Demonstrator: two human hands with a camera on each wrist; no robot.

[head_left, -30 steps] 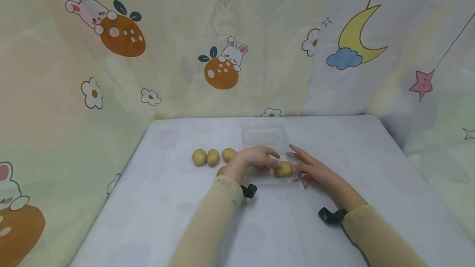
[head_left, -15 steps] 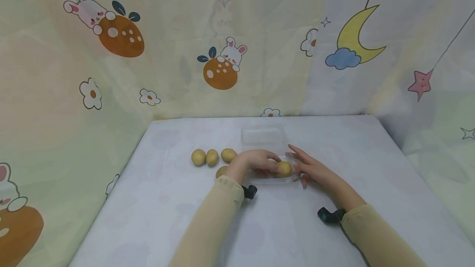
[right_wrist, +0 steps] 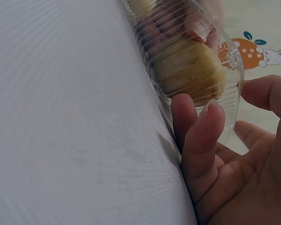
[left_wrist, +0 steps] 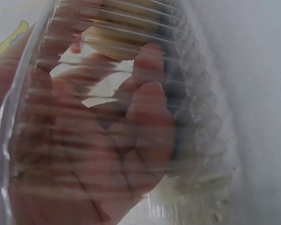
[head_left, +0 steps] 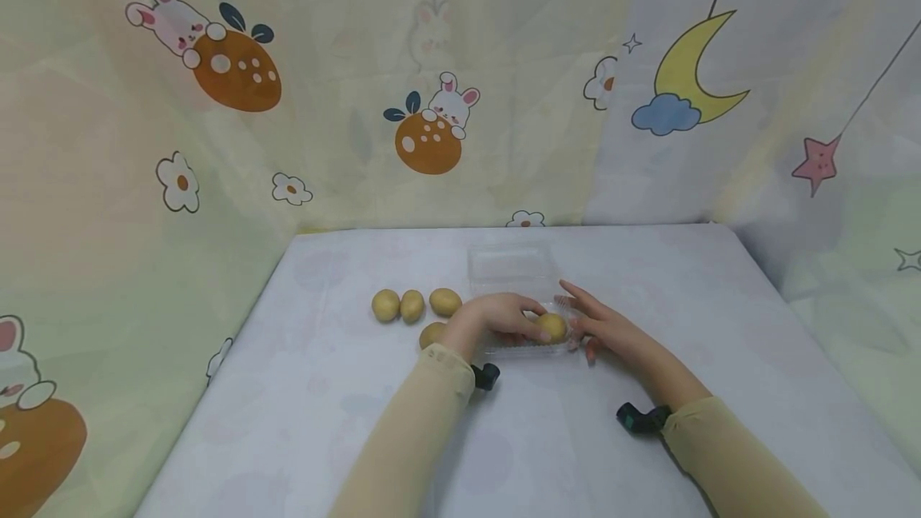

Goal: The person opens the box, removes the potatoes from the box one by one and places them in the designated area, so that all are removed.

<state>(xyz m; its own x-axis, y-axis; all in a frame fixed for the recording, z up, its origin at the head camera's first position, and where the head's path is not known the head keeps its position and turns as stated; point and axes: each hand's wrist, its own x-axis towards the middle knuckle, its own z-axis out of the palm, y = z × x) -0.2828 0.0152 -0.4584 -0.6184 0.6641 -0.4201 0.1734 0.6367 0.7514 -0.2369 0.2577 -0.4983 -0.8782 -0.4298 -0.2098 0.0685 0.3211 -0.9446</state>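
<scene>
A clear plastic clamshell box point(head_left: 514, 352) lies opened on the table, its lid point(head_left: 509, 262) folded back on the far side. Inside the box's right end sits a yellow potato point(head_left: 552, 328). My left hand point(head_left: 500, 318) reaches into the box and holds this potato, its thumb on top in the right wrist view. Through the ribbed wall, the left wrist view shows the curled fingers point(left_wrist: 150, 117), with the potato beyond. My right hand point(head_left: 615, 332) is at the box's right end, fingers loosely bent and touching its wall and rim point(right_wrist: 241, 70).
Several potatoes lie on the white-covered table left of the box: a pair side by side point(head_left: 399, 306), one nearer the box point(head_left: 445, 302), and one partly behind the left wrist point(head_left: 432, 335). A printed curtain point(head_left: 345, 102) rises behind the table's far edge.
The left hand has shifted slightly right, and its thumb has come onto the potato, which has moved a little right. The right hand has stayed at the box's end.
</scene>
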